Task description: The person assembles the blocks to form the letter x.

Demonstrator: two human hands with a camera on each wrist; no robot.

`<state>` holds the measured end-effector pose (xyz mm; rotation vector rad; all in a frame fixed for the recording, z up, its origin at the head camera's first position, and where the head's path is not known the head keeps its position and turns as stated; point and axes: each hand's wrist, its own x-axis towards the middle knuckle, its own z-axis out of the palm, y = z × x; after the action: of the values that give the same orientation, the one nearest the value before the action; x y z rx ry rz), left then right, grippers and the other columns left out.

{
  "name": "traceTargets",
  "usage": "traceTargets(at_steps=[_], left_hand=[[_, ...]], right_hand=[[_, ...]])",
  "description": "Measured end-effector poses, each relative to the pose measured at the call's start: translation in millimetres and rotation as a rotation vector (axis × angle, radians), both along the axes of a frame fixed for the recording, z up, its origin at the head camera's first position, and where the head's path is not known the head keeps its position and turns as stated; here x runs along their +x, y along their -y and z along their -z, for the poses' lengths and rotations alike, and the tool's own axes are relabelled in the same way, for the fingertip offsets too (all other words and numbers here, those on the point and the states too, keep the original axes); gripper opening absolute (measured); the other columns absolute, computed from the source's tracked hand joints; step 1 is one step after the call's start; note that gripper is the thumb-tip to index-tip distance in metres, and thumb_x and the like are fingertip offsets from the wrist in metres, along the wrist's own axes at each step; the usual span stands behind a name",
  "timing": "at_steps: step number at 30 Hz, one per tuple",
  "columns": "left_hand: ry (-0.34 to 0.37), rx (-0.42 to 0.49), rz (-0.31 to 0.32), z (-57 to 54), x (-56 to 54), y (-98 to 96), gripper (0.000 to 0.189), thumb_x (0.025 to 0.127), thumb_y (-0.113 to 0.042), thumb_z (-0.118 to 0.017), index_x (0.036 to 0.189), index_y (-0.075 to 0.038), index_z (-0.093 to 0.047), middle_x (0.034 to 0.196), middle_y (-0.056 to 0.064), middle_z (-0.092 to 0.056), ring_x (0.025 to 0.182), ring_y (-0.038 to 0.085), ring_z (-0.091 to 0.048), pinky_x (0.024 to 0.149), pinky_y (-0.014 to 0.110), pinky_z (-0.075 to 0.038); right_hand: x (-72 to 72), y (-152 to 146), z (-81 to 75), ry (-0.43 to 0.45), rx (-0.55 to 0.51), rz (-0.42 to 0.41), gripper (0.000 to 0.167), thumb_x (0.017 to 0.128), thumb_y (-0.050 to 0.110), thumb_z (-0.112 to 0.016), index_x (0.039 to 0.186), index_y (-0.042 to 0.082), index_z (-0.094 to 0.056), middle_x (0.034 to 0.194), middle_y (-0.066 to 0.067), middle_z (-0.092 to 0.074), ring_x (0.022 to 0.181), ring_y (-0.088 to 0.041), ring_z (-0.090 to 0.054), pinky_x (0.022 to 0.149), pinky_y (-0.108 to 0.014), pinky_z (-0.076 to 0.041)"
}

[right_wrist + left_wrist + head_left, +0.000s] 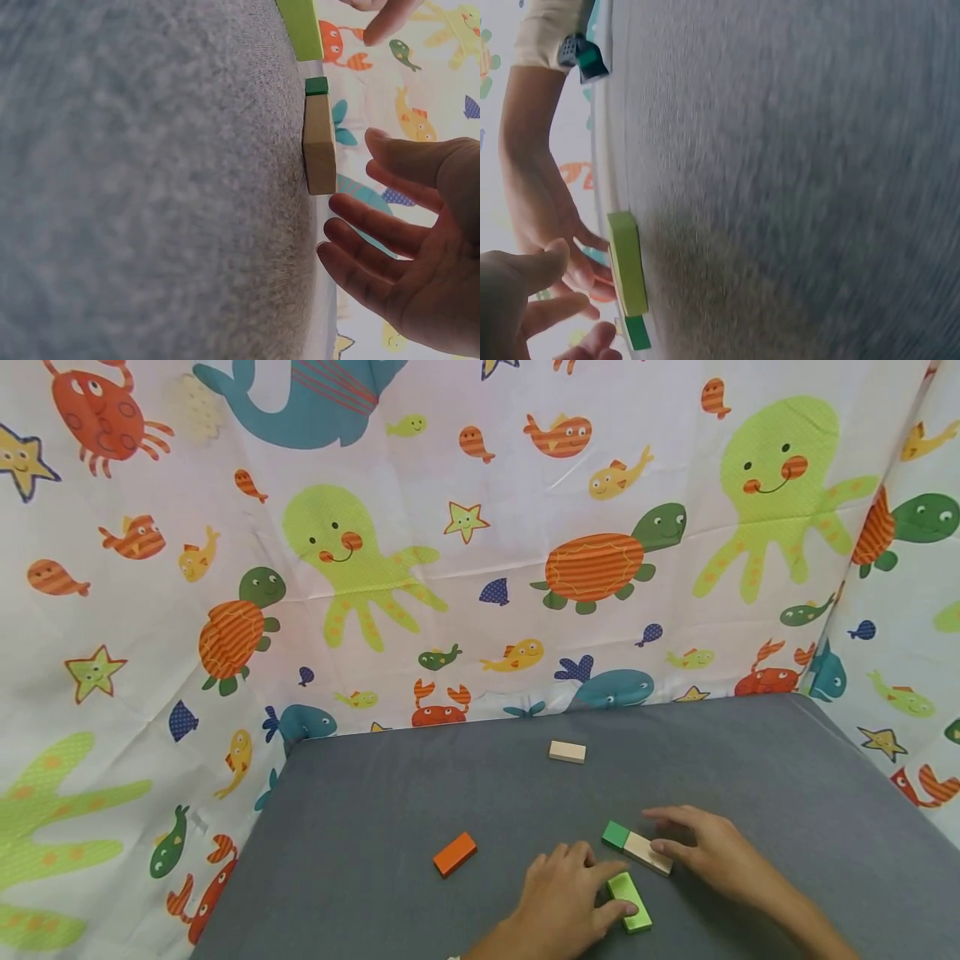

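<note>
Lime block [628, 892], long axis approx. fore–aft, lies just R of L hand [564, 897] (nearer), digits parted, holding nothing; R hand [701, 850] ditto.

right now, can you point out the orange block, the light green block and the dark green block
orange block [454, 853], head view, middle of its top face
light green block [626, 890], head view, bare part of its top face
dark green block [616, 834], head view, middle of its top face

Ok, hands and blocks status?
Left hand hovers over lime block. Right hand beside nearer wooden block, dark green block at its end. Orange block clear, left.
</note>
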<state>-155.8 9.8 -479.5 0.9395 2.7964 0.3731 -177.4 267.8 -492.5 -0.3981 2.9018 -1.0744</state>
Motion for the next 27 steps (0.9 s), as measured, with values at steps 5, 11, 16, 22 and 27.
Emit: traceTargets(at_steps=[5,11,16,22,27], left_hand=[[0.000,-0.030,-0.077,3.5,6.4,-3.9,0.054,0.096,-0.074,-0.059,0.144,-0.050,-0.060,0.109,-0.015,-0.057,0.088,0.004,-0.048,0.072,0.031,-0.041],[0.004,-0.055,-0.165,5.7,12.5,-7.5,0.063,0.092,-0.078,-0.061,0.146,-0.046,-0.059,0.117,-0.014,-0.063,0.097,0.008,-0.059,0.076,0.037,-0.048],[0.009,-0.088,-0.221,8.7,16.2,-11.7,0.071,0.089,-0.082,-0.061,0.145,-0.039,-0.061,0.124,-0.012,-0.066,0.107,0.011,-0.063,0.081,0.040,-0.052],[0.029,-0.104,-0.243,15.0,17.8,-16.0,0.074,0.086,-0.084,-0.062,0.139,-0.033,-0.065,0.124,-0.009,-0.067,0.108,0.013,-0.064,0.082,0.042,-0.055],[0.068,-0.115,-0.249,19.5,18.1,-19.4,0.079,0.085,-0.085,-0.063,0.139,-0.029,-0.066,0.122,-0.007,-0.067,0.106,0.013,-0.064,0.084,0.044,-0.055]], right_hand=[[-4.2,1,-0.6,-0.027,0.003,-0.022,0.044,0.092,0.028,-0.084,0.130,0.009,-0.074,0.125,-0.010,-0.075,0.109,-0.032,-0.072,0.086,-0.054,-0.058],[-8.2,1,-4.1,-0.011,-0.009,-0.039,0.043,0.094,0.027,-0.082,0.132,0.008,-0.073,0.127,-0.012,-0.074,0.113,-0.036,-0.071,0.087,-0.057,-0.057],[-10.5,4,-5.5,-0.001,-0.015,-0.047,0.043,0.094,0.026,-0.081,0.132,0.008,-0.073,0.129,-0.012,-0.074,0.117,-0.038,-0.069,0.090,-0.057,-0.057],[-14.2,7,-3.7,-0.013,-0.032,-0.070,0.041,0.094,0.026,-0.082,0.130,0.008,-0.074,0.126,-0.012,-0.074,0.114,-0.036,-0.071,0.087,-0.054,-0.059],[-16.2,9,-2.9,-0.010,-0.025,-0.087,0.041,0.094,0.027,-0.081,0.130,0.009,-0.074,0.125,-0.010,-0.075,0.113,-0.034,-0.071,0.087,-0.053,-0.059]])
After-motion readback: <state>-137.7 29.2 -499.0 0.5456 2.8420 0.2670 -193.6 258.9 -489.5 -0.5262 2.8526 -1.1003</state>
